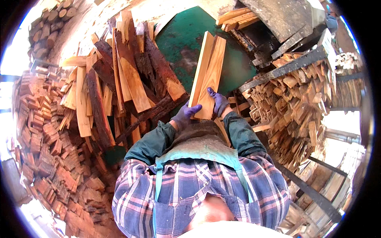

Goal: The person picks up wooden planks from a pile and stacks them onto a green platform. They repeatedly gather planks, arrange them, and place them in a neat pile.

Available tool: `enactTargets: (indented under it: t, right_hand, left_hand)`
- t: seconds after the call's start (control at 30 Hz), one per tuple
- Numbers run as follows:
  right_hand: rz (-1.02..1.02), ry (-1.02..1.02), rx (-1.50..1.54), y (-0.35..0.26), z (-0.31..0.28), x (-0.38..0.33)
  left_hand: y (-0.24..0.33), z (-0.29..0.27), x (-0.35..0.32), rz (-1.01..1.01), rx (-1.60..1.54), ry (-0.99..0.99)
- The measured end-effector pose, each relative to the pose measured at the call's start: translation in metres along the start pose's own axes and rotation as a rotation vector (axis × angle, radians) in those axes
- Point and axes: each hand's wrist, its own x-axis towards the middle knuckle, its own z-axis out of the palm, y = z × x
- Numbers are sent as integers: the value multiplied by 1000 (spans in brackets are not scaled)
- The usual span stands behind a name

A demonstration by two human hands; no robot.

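Observation:
Two long sawn wooden boards [213, 77] lie side by side in front of me, their far ends reaching over a green metal table [180, 35]. My left hand [185, 114], in a purple glove, grips the near end of the left board, its thumb on top. On the right board's edge, my right hand [217, 101], gloved the same, closes with its thumb over the upper face. The undersides of the boards and most of my fingers are hidden. The near ends sit just beyond my stained apron [200, 141].
Left of the table leans a heap of rough bark-edged slabs [133, 75]. Stacked wood pieces [51, 158] fill the far left, and a bin of offcuts [291, 95] stands at right behind a dark metal bar [283, 68]. Several short boards [237, 19] lie beside a grey machine cover [287, 18].

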Motion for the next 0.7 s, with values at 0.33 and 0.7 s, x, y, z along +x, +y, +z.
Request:
enactTargets:
  t: [0.33,0.7]
  right_hand:
    - [-462,378,111,24,16,-157]
    - [-1307,1552,240,63,-96,-419]
  left_hand:
    - [-2,-5,20,-569,-193,-200]
    - [26,-65,139,-419,-53,99]
